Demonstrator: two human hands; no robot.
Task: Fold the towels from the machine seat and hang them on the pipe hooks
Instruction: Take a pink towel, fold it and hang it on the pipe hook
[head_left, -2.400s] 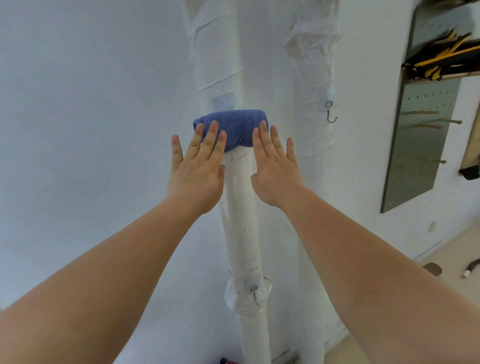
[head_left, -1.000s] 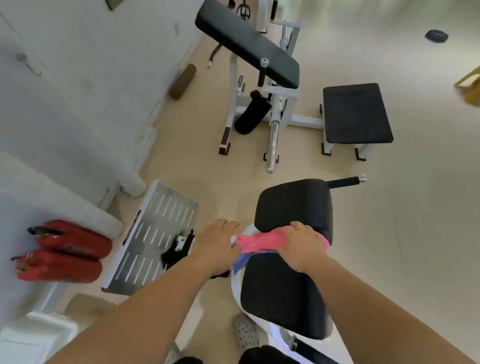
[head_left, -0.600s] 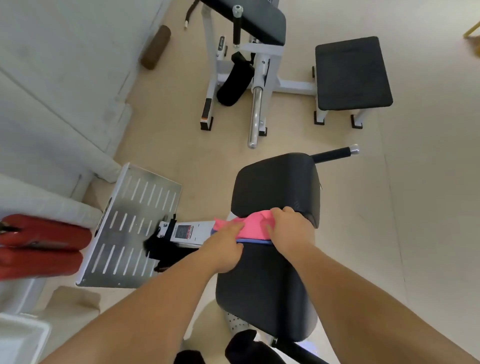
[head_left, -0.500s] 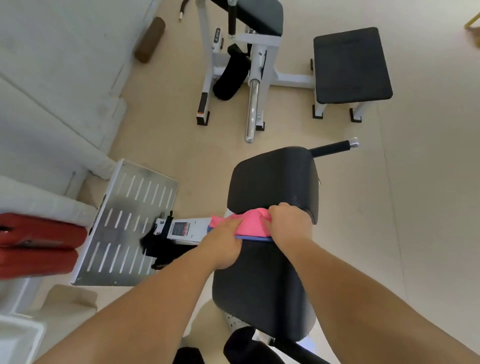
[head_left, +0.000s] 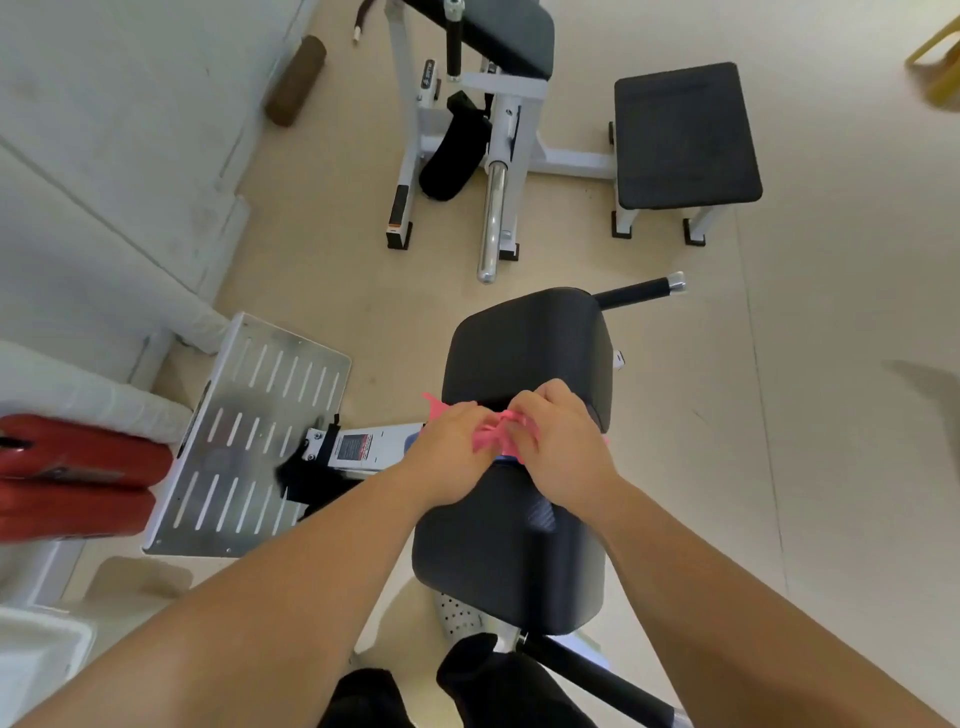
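Hands, left hand (head_left: 451, 448) and right hand (head_left: 558, 446), grasp the pink towel (head_left: 491, 435) bunched over a blue towel (head_left: 506, 460) on the machine seat (head_left: 511, 561); lift pink alone, then spread before folding.

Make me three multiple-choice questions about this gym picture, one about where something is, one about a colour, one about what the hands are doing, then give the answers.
1. Where does the pink towel lie?
A. on the slotted metal plate
B. on the black machine seat
C. on the floor

2. What colour is the cloth edge peeking out under the pink towel?
A. blue
B. yellow
C. green

3. What are the left hand and right hand doing?
A. hanging free at the sides
B. gripping the chrome bar
C. both pinching the pink towel

Answers: 1 B, it is bunched on the seat pads; 2 A, a blue strip shows beneath it; 3 C, both hands' fingers close on the fabric.
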